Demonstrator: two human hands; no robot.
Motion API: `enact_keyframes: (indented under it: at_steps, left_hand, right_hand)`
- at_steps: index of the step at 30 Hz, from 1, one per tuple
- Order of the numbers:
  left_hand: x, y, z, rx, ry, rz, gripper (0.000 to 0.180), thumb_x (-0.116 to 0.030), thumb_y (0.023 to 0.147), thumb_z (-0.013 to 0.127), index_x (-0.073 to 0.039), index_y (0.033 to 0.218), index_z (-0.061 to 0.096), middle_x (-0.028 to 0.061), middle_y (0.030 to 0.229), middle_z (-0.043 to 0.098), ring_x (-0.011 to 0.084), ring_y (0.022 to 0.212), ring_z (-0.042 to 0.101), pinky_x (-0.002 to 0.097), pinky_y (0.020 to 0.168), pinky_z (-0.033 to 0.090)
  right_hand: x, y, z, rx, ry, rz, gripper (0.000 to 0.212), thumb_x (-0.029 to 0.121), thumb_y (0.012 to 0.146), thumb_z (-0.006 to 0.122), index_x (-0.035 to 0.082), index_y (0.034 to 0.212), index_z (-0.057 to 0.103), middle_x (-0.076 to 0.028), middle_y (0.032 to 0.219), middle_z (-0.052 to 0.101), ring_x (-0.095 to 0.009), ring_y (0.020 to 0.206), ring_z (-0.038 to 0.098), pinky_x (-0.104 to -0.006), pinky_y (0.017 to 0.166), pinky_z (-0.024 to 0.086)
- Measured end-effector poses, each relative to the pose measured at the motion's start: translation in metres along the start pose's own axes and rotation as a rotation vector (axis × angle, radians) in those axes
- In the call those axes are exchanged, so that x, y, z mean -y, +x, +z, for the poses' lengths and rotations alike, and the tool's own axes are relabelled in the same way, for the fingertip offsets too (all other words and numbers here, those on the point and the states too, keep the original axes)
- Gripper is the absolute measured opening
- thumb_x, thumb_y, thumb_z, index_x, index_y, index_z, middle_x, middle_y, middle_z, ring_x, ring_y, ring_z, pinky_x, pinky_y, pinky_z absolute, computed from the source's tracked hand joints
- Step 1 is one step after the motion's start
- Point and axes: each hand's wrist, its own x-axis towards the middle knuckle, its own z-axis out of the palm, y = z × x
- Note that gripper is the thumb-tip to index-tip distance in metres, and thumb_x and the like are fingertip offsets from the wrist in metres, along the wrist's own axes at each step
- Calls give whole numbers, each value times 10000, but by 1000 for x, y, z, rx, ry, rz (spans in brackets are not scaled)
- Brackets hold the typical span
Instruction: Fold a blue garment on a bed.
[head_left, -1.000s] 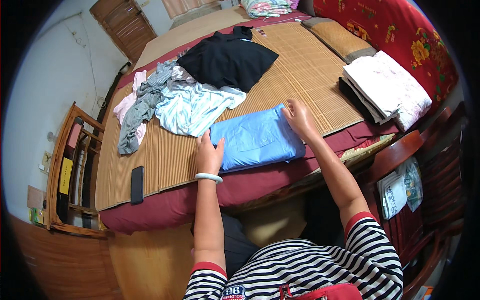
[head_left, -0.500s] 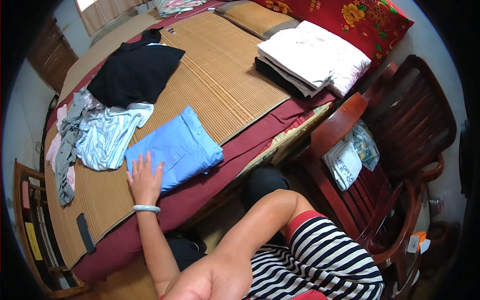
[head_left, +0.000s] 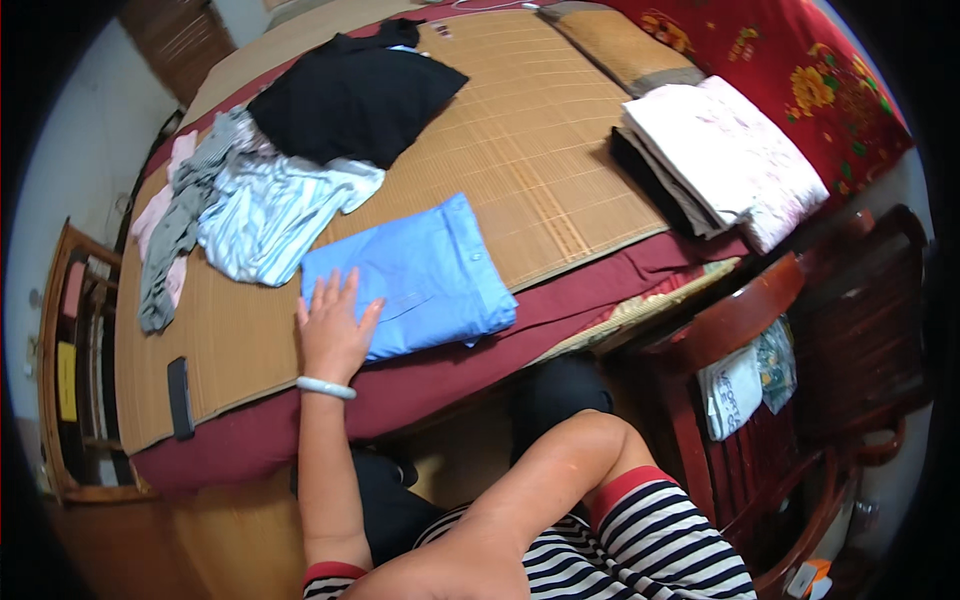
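A neatly folded blue garment [head_left: 420,270], with a button near its right side, lies on the mat at the bed's near side. My left hand [head_left: 335,325] rests flat on its left near corner, fingers spread, and wears a pale bangle on the wrist. My right arm is bent across my front, and its hand is beyond the lower edge. Beyond the blue garment lie a crumpled blue-and-white striped garment [head_left: 275,215], a black garment [head_left: 355,95] and a grey garment [head_left: 180,225] with a pink one [head_left: 152,218] beside it.
A folded stack of clothes [head_left: 720,150], white on top, lies at the bed's right. A dark phone-like slab [head_left: 180,398] sits near the left mat edge. A wooden chair [head_left: 735,315] holding plastic-wrapped items [head_left: 735,390] stands close on the right.
The view has swung, so the bed and clothes appear farther right. My left hand stays flat on the blue garment. The right wrist area visible before has slipped below the lower edge.
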Motion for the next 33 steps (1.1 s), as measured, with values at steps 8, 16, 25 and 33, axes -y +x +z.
enact_keyframes:
  at_steps: [8, 16, 25, 33]
  left_hand:
    - [-1, 2, 2, -17, -7, 61, 652, -528, 946, 533, -92, 1429, 497, 219, 1489, 445, 401, 1418, 351, 590, 1152, 209]
    - [1, 1, 3, -12, -13, 40, 639, -517, 950, 533, -110, 1441, 485, 194, 1506, 433, 385, 1427, 341, 574, 1163, 198]
    - [0, 1, -4, 16, -2, 40, 625, -491, 960, 527, -123, 1460, 463, 174, 1522, 419, 377, 1433, 333, 558, 1171, 191]
    - [-3, 0, -3, 2, -7, 61, 628, -504, 968, 513, -114, 1457, 465, 179, 1516, 425, 384, 1428, 338, 563, 1162, 205]
  right_hand:
    - [-13, 10, 11, -142, 156, -187, 358, 136, 973, 638, -81, 1207, 477, -116, 1080, 606, -164, 932, 632, -253, 770, 507]
    - [-5, 2, -13, 62, 99, 11, 373, 91, 954, 650, -109, 1201, 456, -157, 1079, 601, -183, 935, 643, -274, 776, 524]
    - [4, 7, 3, -52, 27, -176, 286, 20, 928, 654, -83, 1133, 483, -121, 994, 607, -146, 895, 644, -231, 728, 516]
    - [4, 1, -8, 99, -111, -44, 332, 38, 923, 672, -97, 1160, 484, -130, 1000, 611, -150, 869, 641, -229, 714, 512]
